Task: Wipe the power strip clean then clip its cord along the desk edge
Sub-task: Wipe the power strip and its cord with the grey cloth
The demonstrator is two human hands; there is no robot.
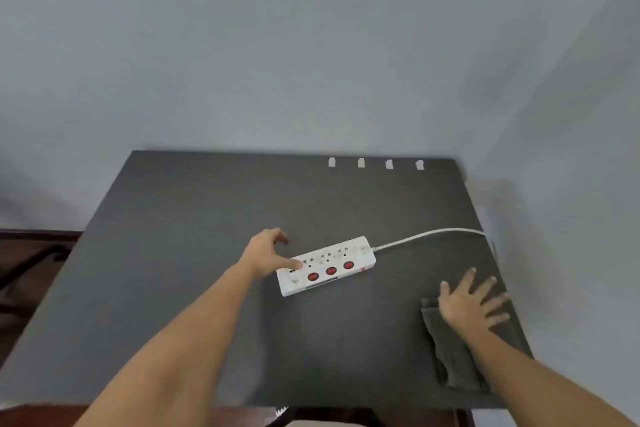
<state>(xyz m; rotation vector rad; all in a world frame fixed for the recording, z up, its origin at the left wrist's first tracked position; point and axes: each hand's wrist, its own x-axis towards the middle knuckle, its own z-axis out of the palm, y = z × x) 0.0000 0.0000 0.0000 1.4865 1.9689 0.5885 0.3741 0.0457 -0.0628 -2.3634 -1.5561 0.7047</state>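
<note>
A white power strip (332,262) with three red switches lies slantwise in the middle of the dark grey desk (194,288). Its white cord (426,235) arcs off to the desk's right edge and drops out of sight. My left hand (268,251) is at the strip's left end, thumb resting on its top, fingers curled behind it. My right hand (472,303) lies flat with fingers spread on a grey cloth (450,357) near the right front of the desk. Several small white cord clips (375,163) sit in a row along the far edge.
Pale walls rise behind the desk and on its right, close to both edges. Dark brown furniture (34,263) stands to the left, lower than the desk.
</note>
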